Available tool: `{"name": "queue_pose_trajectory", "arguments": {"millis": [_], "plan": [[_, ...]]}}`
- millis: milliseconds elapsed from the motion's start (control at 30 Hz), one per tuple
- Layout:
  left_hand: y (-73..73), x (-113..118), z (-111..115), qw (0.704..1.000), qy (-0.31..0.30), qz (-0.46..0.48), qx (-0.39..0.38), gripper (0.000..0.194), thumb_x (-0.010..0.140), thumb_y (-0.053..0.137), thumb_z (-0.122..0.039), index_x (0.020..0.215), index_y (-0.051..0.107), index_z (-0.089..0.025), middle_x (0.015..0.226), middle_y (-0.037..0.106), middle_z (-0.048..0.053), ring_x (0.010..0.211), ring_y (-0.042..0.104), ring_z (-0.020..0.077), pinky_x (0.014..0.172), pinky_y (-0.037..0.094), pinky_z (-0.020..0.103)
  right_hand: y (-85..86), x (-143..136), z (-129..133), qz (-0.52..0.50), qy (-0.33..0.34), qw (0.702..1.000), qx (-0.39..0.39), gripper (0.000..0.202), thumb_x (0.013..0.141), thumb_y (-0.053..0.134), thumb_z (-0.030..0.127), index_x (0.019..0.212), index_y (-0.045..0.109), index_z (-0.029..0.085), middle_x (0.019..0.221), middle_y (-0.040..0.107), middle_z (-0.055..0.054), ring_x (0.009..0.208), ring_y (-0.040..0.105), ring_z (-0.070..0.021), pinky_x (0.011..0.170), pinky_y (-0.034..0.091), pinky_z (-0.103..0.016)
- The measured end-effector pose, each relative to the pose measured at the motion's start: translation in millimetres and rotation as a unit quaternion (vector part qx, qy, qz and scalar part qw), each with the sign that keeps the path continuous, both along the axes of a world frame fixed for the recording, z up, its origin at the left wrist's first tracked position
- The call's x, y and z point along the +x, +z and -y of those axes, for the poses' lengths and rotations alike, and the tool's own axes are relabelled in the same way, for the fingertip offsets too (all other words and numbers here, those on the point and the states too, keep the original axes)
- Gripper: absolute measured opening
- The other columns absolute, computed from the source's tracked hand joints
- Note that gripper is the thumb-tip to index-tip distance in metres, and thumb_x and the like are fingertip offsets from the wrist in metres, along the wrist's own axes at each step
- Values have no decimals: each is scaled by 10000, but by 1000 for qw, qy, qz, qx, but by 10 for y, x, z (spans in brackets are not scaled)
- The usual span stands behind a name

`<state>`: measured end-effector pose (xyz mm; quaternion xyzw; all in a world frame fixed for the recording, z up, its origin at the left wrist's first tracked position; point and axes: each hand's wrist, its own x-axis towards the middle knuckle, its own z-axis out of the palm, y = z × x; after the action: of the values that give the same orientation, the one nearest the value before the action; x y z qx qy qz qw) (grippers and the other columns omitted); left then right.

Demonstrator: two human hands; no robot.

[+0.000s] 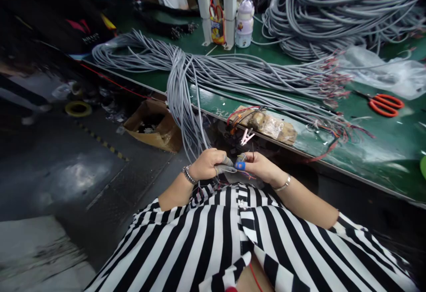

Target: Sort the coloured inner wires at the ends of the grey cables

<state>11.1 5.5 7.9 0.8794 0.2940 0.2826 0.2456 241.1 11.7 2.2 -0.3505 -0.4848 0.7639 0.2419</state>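
My left hand (pixel 209 164), with grey coverings on its fingertips, is closed on the end of a grey cable just in front of my striped shirt. Facing it, my right hand (pixel 258 166) pinches thin coloured wires at that cable end; one finger wears a blue covering. The two hands' fingertips nearly meet. A bundle of grey cables (pixel 181 92) hangs over the table edge down to my left hand. More grey cables (pixel 253 72) lie across the green table, their stripped red and white wire ends to the right.
On the green table (pixel 376 159) are orange-handled scissors (pixel 386 104), a plastic bag (pixel 386 70), a bottle (pixel 244 23) and a large cable coil (pixel 333 12). A wooden block (pixel 269 125) sits at the edge. A cardboard box (pixel 156 125) stands below.
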Motion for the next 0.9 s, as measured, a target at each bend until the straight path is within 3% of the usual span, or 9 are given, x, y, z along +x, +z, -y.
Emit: {"name": "queue_pose_trajectory", "arguments": {"millis": [100,200,267,333,400,500,700,900], "plan": [[13,-23,-8,1000,-18,16,-17,346,926,544,-465,867,714,-169,719,681,47,659,615,128,664,408,254,2,3,-1,-6,-98,995,9,356,613,857,398,647,611,144,517,522,41,437,367,-45,400,258,-189],[32,-79,9,996,-25,73,-49,318,908,585,-446,848,716,-162,732,695,58,669,625,131,684,444,256,-59,129,-114,-45,-243,969,-12,364,622,850,375,621,549,169,468,395,85,406,227,-26,368,141,-177],[38,-103,28,990,-7,128,-64,294,888,623,-427,835,718,-154,711,682,56,656,616,130,666,462,251,-100,207,-206,-75,-286,955,-37,377,650,828,418,648,544,171,488,395,87,399,163,-16,364,86,-171],[29,-97,37,981,24,178,-74,273,872,651,-407,842,721,-144,702,667,52,649,610,125,638,470,242,-121,229,-273,-90,-255,960,-67,404,700,772,518,705,581,161,542,466,59,398,146,-12,359,66,-170],[6,-60,26,973,56,211,-82,264,857,675,-396,851,723,-136,706,660,48,646,608,120,616,473,232,-121,192,-309,-98,-183,973,-101,477,734,698,619,759,613,150,616,545,16,402,168,-16,356,65,-172],[-43,27,-28,964,97,229,-98,270,841,694,-398,856,727,-130,718,654,44,649,609,117,603,479,225,-108,79,-333,-98,-120,981,-113,543,696,700,680,762,625,147,671,586,-12,425,221,-22,363,88,-169],[-102,161,-160,957,121,238,-112,289,834,698,-410,849,729,-123,727,639,37,662,605,109,618,482,218,-165,-54,-401,-72,-236,969,16,534,662,734,682,663,611,162,536,471,37,429,255,-38,373,150,-178],[-109,239,-244,959,120,225,-124,312,825,703,-428,834,725,-117,718,628,31,647,588,106,610,478,217,-191,-117,-474,-130,-211,967,-63,572,643,724,717,717,619,160,525,417,51,437,292,-46,356,175,-167]]}}
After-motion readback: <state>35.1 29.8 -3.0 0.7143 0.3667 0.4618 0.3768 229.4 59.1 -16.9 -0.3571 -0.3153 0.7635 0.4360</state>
